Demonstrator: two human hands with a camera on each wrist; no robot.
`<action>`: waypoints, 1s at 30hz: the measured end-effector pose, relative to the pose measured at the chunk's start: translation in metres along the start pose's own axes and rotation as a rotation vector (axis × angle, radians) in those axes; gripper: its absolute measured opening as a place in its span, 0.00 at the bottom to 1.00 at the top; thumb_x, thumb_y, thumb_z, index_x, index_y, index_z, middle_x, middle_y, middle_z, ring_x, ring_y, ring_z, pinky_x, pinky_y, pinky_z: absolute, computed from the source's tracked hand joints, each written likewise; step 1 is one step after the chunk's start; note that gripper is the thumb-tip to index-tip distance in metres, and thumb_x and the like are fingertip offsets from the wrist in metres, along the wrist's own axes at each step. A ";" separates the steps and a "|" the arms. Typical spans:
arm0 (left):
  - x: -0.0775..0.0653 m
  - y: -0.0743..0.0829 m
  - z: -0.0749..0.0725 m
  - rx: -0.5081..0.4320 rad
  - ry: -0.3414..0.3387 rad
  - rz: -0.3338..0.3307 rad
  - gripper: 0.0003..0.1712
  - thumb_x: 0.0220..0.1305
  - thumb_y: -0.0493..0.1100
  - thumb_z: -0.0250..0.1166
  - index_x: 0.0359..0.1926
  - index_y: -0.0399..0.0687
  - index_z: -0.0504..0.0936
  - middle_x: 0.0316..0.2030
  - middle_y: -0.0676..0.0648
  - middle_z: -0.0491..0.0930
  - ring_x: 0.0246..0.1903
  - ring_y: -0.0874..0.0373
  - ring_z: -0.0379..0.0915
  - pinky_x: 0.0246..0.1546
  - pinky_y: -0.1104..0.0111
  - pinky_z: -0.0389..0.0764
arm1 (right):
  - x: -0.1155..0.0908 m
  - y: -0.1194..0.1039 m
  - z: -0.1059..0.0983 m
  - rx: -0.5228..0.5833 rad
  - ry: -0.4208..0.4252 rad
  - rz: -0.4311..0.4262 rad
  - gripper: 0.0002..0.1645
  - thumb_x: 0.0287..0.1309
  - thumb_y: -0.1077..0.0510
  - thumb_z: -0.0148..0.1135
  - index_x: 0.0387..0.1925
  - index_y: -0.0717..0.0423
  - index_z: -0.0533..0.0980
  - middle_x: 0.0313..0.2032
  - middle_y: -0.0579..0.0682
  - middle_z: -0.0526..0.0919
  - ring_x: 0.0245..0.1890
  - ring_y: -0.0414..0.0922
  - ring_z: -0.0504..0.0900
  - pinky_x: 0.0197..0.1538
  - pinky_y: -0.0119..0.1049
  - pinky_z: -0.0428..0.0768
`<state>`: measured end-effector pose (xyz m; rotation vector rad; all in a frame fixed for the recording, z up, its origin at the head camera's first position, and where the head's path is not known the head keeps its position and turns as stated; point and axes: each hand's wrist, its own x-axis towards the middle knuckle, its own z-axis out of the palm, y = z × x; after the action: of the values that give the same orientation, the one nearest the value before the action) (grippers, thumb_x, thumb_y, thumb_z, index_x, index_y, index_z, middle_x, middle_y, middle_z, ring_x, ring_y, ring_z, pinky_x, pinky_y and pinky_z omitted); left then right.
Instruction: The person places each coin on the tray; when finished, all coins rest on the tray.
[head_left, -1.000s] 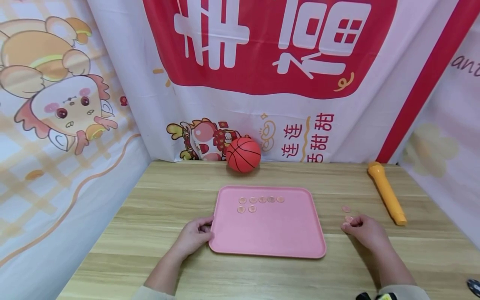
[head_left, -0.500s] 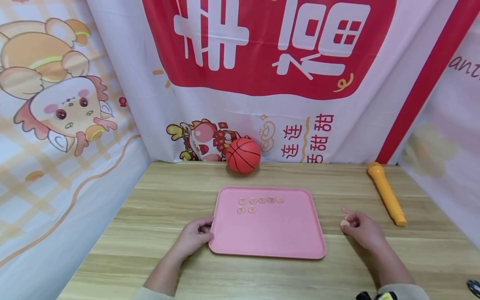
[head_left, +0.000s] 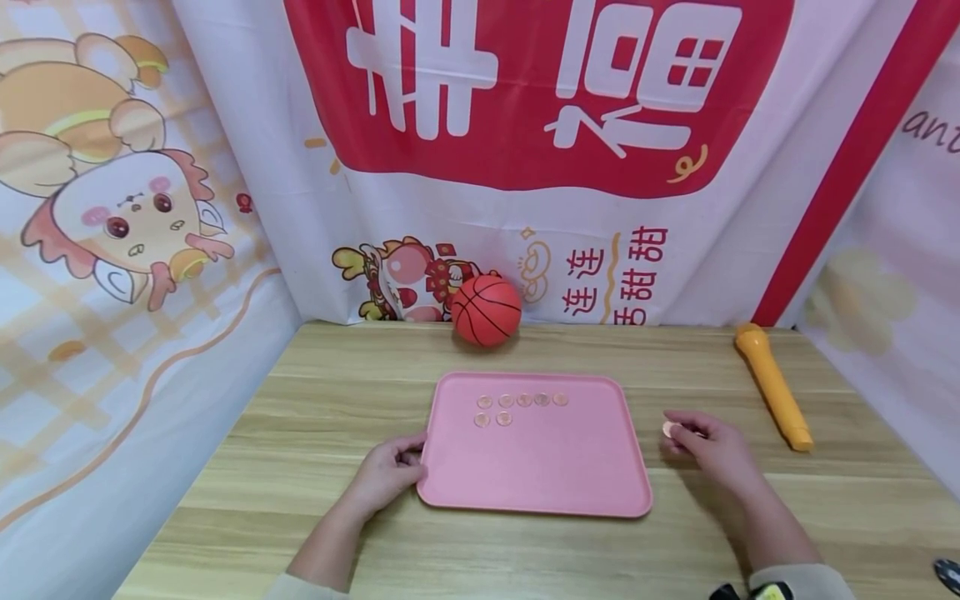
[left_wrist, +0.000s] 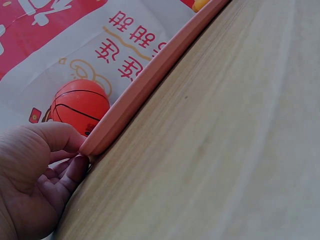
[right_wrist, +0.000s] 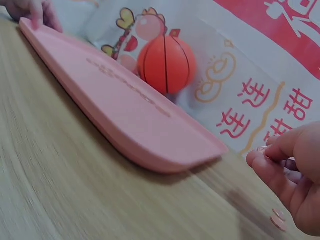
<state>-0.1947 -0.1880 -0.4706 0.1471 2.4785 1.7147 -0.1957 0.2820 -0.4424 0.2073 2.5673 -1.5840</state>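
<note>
My left hand [head_left: 384, 477] grips the left rim of a pink tray [head_left: 566, 467], pinching it between thumb and fingers, as the left wrist view shows up close. On the tray lie several copper-coloured coins [head_left: 524, 400] in a back row, with two more in a row in front of them. Right of the tray, my right hand [head_left: 716, 454] pinches a coin [head_left: 669, 429] between thumb and fingertips above the table. In the right wrist view, two loose coins [right_wrist: 278, 223] lie on the wood beneath this hand; in the head view the hand hides them.
A small red basketball [head_left: 486, 310] sits behind the tray against the printed cloth backdrop [head_left: 690, 250]. At the right of the wooden table [head_left: 300, 400] lies a yellow toy microphone [head_left: 774, 387]. A dark round object [head_left: 948, 575] shows at the front right edge.
My right hand has lifted a coin from the table and moved it left and slightly back, nearer the tray. The left hand and the tray have stayed in place.
</note>
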 end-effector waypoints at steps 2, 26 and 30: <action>0.000 0.000 0.000 0.001 -0.002 0.002 0.35 0.49 0.29 0.65 0.62 0.25 0.71 0.36 0.40 0.80 0.32 0.62 0.73 0.31 0.77 0.77 | 0.001 -0.005 0.006 0.029 -0.019 -0.037 0.31 0.69 0.54 0.54 0.66 0.68 0.66 0.45 0.52 0.84 0.37 0.31 0.83 0.43 0.27 0.82; 0.001 -0.003 -0.001 0.012 0.001 0.005 0.35 0.49 0.29 0.65 0.61 0.25 0.71 0.37 0.40 0.80 0.32 0.62 0.73 0.31 0.77 0.77 | 0.048 -0.065 0.106 0.057 -0.111 -0.255 0.26 0.52 0.66 0.67 0.54 0.69 0.75 0.41 0.61 0.83 0.36 0.38 0.79 0.40 0.29 0.82; 0.001 -0.002 -0.001 0.012 0.000 0.004 0.35 0.49 0.29 0.66 0.61 0.25 0.71 0.36 0.40 0.80 0.32 0.62 0.73 0.31 0.76 0.77 | 0.055 -0.069 0.124 0.023 -0.134 -0.195 0.24 0.50 0.65 0.68 0.52 0.64 0.78 0.39 0.55 0.82 0.34 0.39 0.78 0.37 0.30 0.81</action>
<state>-0.1962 -0.1891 -0.4721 0.1534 2.4912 1.7018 -0.2590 0.1432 -0.4466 -0.1470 2.5314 -1.6294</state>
